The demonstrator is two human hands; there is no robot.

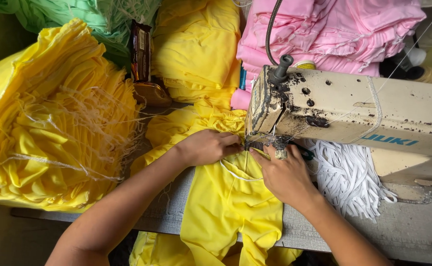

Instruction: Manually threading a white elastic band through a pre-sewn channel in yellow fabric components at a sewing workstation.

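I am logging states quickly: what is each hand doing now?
Left hand: pressing the yellow fabric garment, fingers curled.
Right hand: pinching same garment.

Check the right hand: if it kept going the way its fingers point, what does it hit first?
The right hand points up-left toward the needle area. It would probably first meet the sewing machine head, just above the yellow garment; depth is unclear.

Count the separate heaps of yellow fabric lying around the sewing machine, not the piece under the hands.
2. A large yellow heap at the left and a folded yellow stack at top centre, beside the pink pile. More may be hidden beneath.
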